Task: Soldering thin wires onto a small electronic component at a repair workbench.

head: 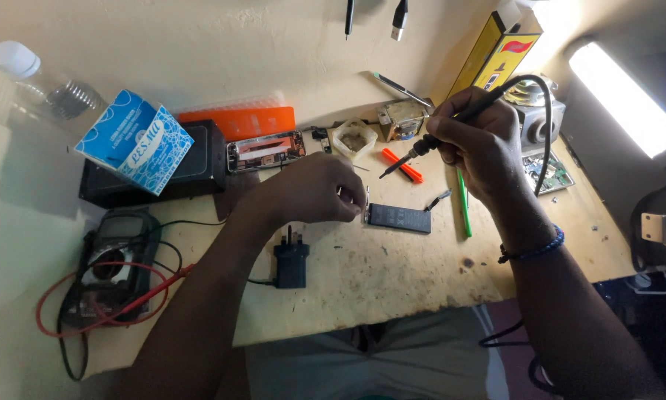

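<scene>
The right hand (481, 144) is closed in a pen grip on one soldering iron (440, 132), its tip slanting down-left and hanging clear above the tabletop (392, 274); the left hand (319, 191) has its fingertips pressed together at the left end of one flat black phone battery (399, 218), pinching something too small to make out; the battery lies flat near the middle of the tabletop, with bare scuffed board between it and the near edge.

The far edge is crowded against the wall: one opened phone body (266, 150), one orange card (238, 121), one black box (162, 169) carrying one blue-and-white carton (134, 141), one white tub (355, 138), one yellow box (496, 55) leaning upright; one clear plastic bottle (40, 81) stands off to the far left.

Just right of the battery lie one green pen (463, 204) and, nearer the iron's tip, one orange tool (402, 164); one green circuit board (549, 172) sits close to the right edge.

On the left, one multimeter (114, 259) with one red lead and one black lead looping to the left edge; one black plug adapter (291, 263) stands in the open stretch below the left hand.
</scene>
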